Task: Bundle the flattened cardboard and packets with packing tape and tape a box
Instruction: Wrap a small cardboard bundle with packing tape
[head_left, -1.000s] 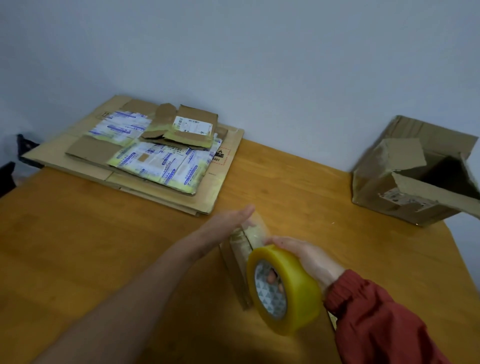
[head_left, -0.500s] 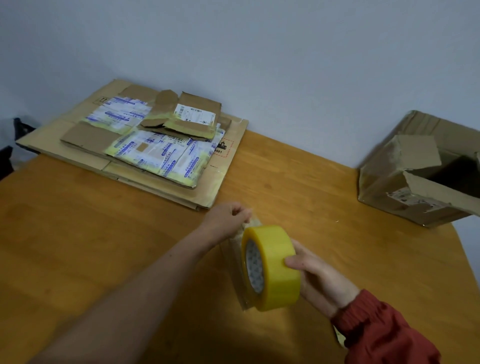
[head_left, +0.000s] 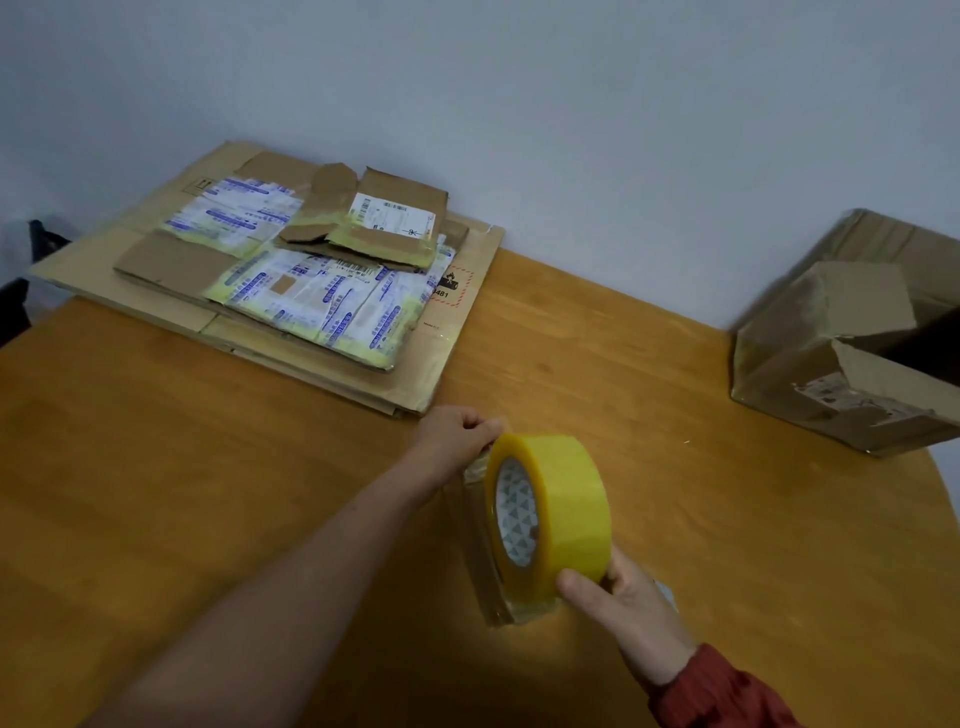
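My right hand (head_left: 626, 605) grips a yellow roll of packing tape (head_left: 550, 512) from below, holding it upright above the wooden table (head_left: 208, 493). My left hand (head_left: 457, 439) pinches the free end of the tape at the roll's top left; a clear strip hangs down the roll's left side. A stack of flattened cardboard (head_left: 363, 374) with printed packets (head_left: 322, 301) on top lies at the far left, just beyond my left hand. An open cardboard box (head_left: 841, 374) lies on its side at the far right.
A pale wall runs behind the table. A small flattened box with a white label (head_left: 387, 218) tops the stack. Dark objects (head_left: 21, 291) show past the table's left edge. The table's right edge curves near the box.
The roll has turned and risen away from me, my right hand shifting from its top to its lower edge. My left hand went from flat fingers to a pinch on the tape end.
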